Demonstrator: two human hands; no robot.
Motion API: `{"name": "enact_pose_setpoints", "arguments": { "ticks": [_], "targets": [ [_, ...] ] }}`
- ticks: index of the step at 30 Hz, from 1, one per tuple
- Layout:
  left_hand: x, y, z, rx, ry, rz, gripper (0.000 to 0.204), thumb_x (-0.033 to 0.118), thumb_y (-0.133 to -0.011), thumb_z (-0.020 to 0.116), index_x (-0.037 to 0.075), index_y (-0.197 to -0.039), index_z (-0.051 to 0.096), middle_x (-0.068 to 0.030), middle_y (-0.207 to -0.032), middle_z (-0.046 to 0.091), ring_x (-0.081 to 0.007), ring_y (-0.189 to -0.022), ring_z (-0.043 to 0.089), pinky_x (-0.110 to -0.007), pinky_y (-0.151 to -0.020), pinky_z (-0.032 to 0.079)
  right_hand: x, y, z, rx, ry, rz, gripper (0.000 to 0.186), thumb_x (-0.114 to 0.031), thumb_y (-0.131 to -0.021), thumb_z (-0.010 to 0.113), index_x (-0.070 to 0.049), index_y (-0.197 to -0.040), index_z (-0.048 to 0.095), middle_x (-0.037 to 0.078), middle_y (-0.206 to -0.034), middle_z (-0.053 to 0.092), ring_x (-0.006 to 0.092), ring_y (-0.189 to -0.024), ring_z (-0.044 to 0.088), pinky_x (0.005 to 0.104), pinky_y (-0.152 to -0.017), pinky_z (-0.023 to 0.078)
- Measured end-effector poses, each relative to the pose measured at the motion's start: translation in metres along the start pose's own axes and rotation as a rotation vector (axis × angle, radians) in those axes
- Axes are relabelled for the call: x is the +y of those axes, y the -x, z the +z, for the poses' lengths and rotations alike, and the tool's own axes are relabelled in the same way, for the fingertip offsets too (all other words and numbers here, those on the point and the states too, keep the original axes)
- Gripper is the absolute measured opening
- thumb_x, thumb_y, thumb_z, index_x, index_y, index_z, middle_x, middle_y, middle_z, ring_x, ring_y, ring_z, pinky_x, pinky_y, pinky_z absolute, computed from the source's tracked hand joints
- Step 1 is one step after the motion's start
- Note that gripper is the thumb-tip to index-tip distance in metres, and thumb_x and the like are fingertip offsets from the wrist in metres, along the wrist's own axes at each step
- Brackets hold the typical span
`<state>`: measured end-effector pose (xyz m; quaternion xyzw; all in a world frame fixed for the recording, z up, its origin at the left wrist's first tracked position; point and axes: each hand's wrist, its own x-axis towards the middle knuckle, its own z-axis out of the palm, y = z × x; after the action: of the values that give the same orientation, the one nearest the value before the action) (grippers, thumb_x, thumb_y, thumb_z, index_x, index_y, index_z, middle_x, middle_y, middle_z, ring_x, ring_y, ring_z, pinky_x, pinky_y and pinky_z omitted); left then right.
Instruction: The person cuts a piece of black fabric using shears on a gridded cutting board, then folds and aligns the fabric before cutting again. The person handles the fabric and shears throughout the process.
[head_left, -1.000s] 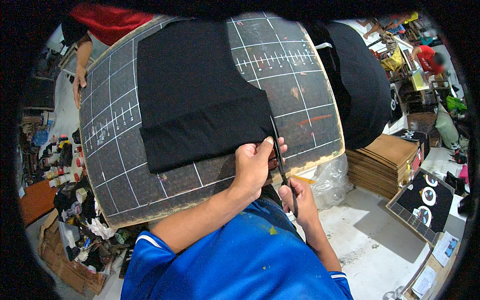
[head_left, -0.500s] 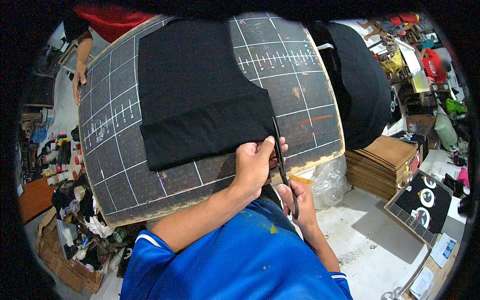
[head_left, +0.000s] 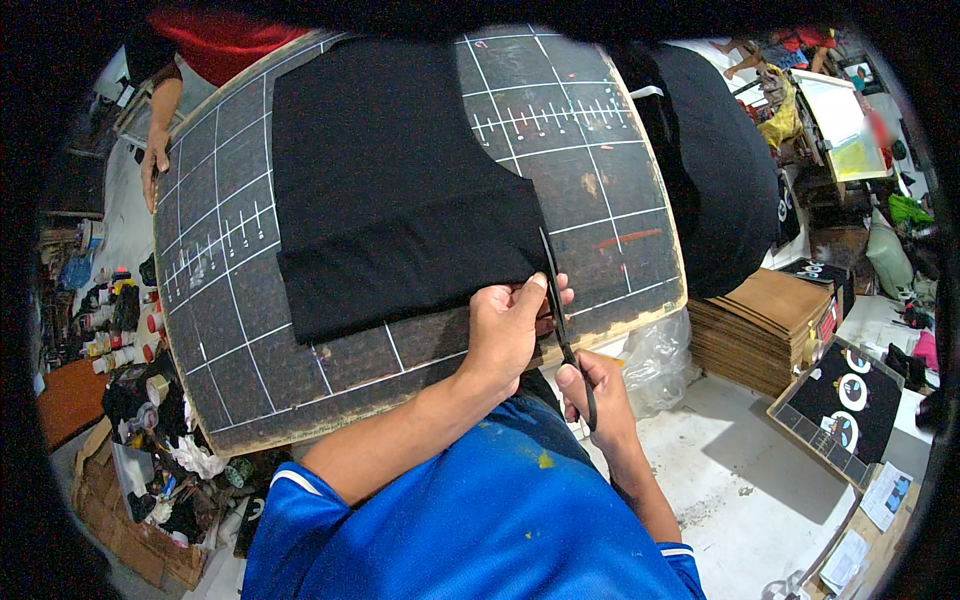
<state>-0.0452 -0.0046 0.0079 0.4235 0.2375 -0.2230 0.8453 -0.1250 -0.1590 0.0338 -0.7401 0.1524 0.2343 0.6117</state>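
A piece of black fabric [head_left: 390, 190] lies on a dark board [head_left: 225, 375] ruled with white grid lines. My left hand [head_left: 508, 325] pinches the fabric's near right corner between thumb and fingers, at the board's front edge. A pair of black scissors [head_left: 560, 315] is in my right hand [head_left: 600, 395], whose fingers wrap its handles. The blades point away from me along the fabric's right edge, beside my left thumb. They look nearly closed, and whether fabric lies between them I cannot make out.
Another person's hand [head_left: 155, 165] rests at the board's far left edge. Right of the board hangs more black cloth [head_left: 715, 170], above stacked brown cardboard [head_left: 750, 345] and a clear plastic bag [head_left: 660, 365]. Bottles and rolls [head_left: 120, 330] crowd the left. A printed black panel [head_left: 845, 405] stands at right.
The scissor blades have come closer together and their tips have shifted slightly left and away. My right hand has turned a little; my left hand keeps its pinch on the fabric.
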Motion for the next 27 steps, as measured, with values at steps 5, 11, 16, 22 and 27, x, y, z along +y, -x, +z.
{"name": "enact_pose_setpoints", "arguments": {
  "ticks": [5,11,16,22,27],
  "targets": [
    [0.000,0.001,0.000,-0.011,0.018,0.018,0.030,0.022,-0.113,0.059,-0.005,-0.118,0.070,-0.0149,-0.118,0.077,-0.0212,-0.107,0.077,-0.035,-0.087,0.065,-0.002,0.002,0.005,0.028,0.013,0.022,0.054,-0.056,-0.102,0.072,-0.010,-0.079,0.058,-0.005,-0.059,0.051,0.0061,-0.047,0.049,0.0251,-0.044,0.039],
    [0.002,0.002,0.000,-0.007,0.032,0.008,0.030,0.022,-0.113,0.059,-0.006,-0.118,0.070,-0.0149,-0.118,0.078,-0.0217,-0.107,0.077,-0.036,-0.087,0.066,-0.008,0.004,0.008,0.040,0.045,0.016,0.052,-0.053,-0.104,0.071,-0.009,-0.077,0.059,-0.005,-0.059,0.052,0.0059,-0.045,0.048,0.0248,-0.043,0.037],
    [0.001,0.000,-0.001,-0.013,0.028,0.000,0.032,0.023,-0.112,0.059,-0.006,-0.119,0.070,-0.0146,-0.120,0.077,-0.0219,-0.108,0.077,-0.036,-0.087,0.066,-0.008,0.004,0.008,0.031,-0.005,0.016,0.055,-0.056,-0.101,0.072,-0.009,-0.077,0.059,-0.003,-0.060,0.052,0.0068,-0.048,0.050,0.0258,-0.045,0.040],
    [0.001,0.000,-0.001,-0.010,0.009,-0.013,0.032,0.023,-0.112,0.059,-0.006,-0.120,0.071,-0.0144,-0.121,0.077,-0.0218,-0.107,0.077,-0.035,-0.087,0.065,-0.010,-0.003,0.006,0.017,-0.044,0.033,0.057,-0.059,-0.100,0.073,-0.008,-0.078,0.059,-0.002,-0.060,0.053,0.0073,-0.049,0.051,0.0264,-0.046,0.040],
    [0.002,0.000,-0.001,-0.008,-0.003,-0.017,0.031,0.022,-0.113,0.059,-0.006,-0.120,0.071,-0.0150,-0.119,0.078,-0.0222,-0.107,0.077,-0.036,-0.087,0.065,-0.013,-0.004,0.007,0.014,-0.011,0.034,0.057,-0.057,-0.102,0.072,-0.009,-0.075,0.058,-0.003,-0.058,0.052,0.0068,-0.047,0.050,0.0256,-0.044,0.038]
  ]
}}
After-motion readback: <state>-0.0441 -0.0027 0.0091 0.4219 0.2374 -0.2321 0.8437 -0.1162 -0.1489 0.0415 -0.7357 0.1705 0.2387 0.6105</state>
